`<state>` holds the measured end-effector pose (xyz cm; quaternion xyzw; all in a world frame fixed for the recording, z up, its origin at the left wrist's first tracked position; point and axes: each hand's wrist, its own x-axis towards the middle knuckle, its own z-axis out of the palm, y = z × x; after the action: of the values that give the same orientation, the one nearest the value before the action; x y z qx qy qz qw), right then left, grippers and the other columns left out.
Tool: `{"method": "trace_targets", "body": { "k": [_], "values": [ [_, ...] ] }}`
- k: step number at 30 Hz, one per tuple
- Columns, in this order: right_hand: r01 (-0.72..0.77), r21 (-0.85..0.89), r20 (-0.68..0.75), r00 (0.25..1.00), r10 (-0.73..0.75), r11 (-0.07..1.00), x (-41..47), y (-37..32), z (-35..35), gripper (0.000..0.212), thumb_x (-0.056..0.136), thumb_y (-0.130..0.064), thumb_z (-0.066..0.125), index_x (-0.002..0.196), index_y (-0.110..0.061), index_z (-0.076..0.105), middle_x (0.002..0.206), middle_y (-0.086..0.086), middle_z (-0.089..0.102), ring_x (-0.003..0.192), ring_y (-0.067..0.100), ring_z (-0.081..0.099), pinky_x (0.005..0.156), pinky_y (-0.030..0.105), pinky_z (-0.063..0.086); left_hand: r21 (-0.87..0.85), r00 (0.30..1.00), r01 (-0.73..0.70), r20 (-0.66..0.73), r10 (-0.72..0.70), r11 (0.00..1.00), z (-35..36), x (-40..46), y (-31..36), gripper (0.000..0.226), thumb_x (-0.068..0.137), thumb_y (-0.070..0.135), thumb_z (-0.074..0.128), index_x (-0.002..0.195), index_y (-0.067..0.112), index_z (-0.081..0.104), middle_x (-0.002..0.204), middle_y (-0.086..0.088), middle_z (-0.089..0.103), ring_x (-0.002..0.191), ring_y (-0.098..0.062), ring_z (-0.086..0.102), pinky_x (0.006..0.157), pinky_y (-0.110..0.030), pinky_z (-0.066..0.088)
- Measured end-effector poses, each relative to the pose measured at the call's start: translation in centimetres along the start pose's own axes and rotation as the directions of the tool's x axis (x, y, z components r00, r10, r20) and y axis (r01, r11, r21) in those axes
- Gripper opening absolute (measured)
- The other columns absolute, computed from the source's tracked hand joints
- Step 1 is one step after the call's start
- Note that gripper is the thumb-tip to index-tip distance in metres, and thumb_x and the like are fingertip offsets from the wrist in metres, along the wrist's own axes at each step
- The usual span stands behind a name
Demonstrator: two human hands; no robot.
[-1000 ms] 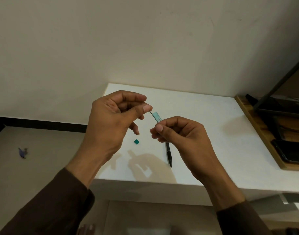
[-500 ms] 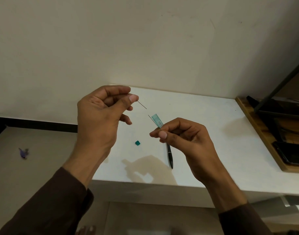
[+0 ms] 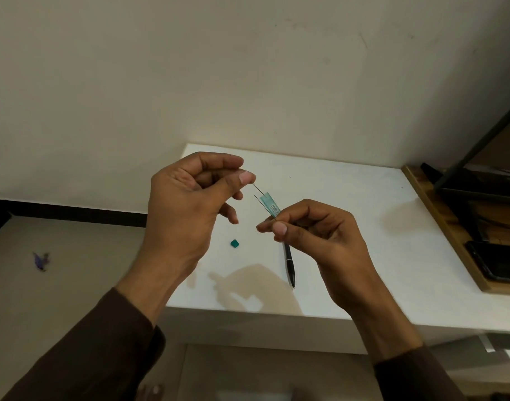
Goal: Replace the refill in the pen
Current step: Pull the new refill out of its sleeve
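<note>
My left hand [image 3: 195,209] pinches one end of a thin dark refill [image 3: 258,187] between thumb and forefinger. Its free end points down at the open top of a small teal refill case [image 3: 270,204]. My right hand [image 3: 323,244] grips the lower end of that case, which is tilted up to the left. A second thin refill pokes out of the case's top. The black pen [image 3: 290,266] lies on the white table [image 3: 349,227], below my right hand and partly hidden by it. A small teal cap [image 3: 234,243] lies on the table between my hands.
A wooden tray [image 3: 439,227] with dark devices sits at the table's right edge, with a dark slanted bar above it. The wall is close behind the table. The floor to the left holds a small purple scrap [image 3: 40,261].
My left hand drew the thin refill up and left out of the case, then came back a little toward it. My right hand held the case nearly still.
</note>
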<state>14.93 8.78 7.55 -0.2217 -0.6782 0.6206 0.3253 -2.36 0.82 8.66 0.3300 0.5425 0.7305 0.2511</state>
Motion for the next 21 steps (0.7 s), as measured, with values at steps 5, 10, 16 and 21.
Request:
{"method": "trace_targets", "body": {
  "k": [5, 10, 16, 21],
  "values": [
    [0.013, -0.009, -0.003, 1.0, -0.013, 1.0, -0.01, -0.11, 0.05, 0.006, 0.085, -0.014, 0.071, 0.084, -0.016, 0.077, 0.094, 0.005, 0.082, 0.108, 0.023, 0.073, 0.097, 0.03, 0.056, 0.044, 1.0, 0.005, 0.027, -0.006, 0.999, 0.14, -0.17, -0.34, 0.013, 0.082, 0.006, 0.079, 0.095, 0.01, 0.076, 0.086, -0.011, 0.08, 0.066, -0.019, 0.068, 0.049, -0.029, 0.052],
    [0.018, -0.02, -0.007, 1.0, -0.018, 1.0, -0.02, -0.07, 0.11, 0.006, 0.085, -0.014, 0.071, 0.086, -0.013, 0.077, 0.093, 0.007, 0.082, 0.103, 0.025, 0.075, 0.094, 0.032, 0.058, 0.072, 0.997, -0.001, 0.072, -0.004, 0.997, 0.21, -0.31, -0.52, 0.011, 0.081, 0.008, 0.081, 0.089, 0.013, 0.078, 0.085, -0.008, 0.081, 0.067, -0.019, 0.068, 0.05, -0.03, 0.052],
    [0.022, -0.05, -0.018, 1.0, -0.023, 0.999, -0.06, 0.06, 0.07, 0.006, 0.086, -0.016, 0.072, 0.088, -0.014, 0.078, 0.095, 0.005, 0.082, 0.103, 0.025, 0.075, 0.094, 0.037, 0.057, 0.09, 0.991, -0.034, 0.134, 0.022, 0.995, -0.12, -0.27, -0.43, 0.011, 0.091, 0.007, 0.071, 0.1, 0.007, 0.078, 0.091, -0.006, 0.082, 0.072, -0.021, 0.068, 0.051, -0.032, 0.052],
    [0.021, -0.062, -0.021, 1.0, -0.023, 0.998, -0.02, 0.22, 0.11, 0.006, 0.087, -0.018, 0.072, 0.088, -0.016, 0.078, 0.097, 0.003, 0.082, 0.108, 0.024, 0.073, 0.098, 0.041, 0.056, 0.104, 0.99, -0.058, 0.135, 0.044, 0.993, -0.46, -0.13, -0.55, 0.014, 0.096, 0.007, 0.066, 0.105, 0.006, 0.077, 0.096, -0.006, 0.082, 0.075, -0.022, 0.068, 0.052, -0.032, 0.052]
  ]
}}
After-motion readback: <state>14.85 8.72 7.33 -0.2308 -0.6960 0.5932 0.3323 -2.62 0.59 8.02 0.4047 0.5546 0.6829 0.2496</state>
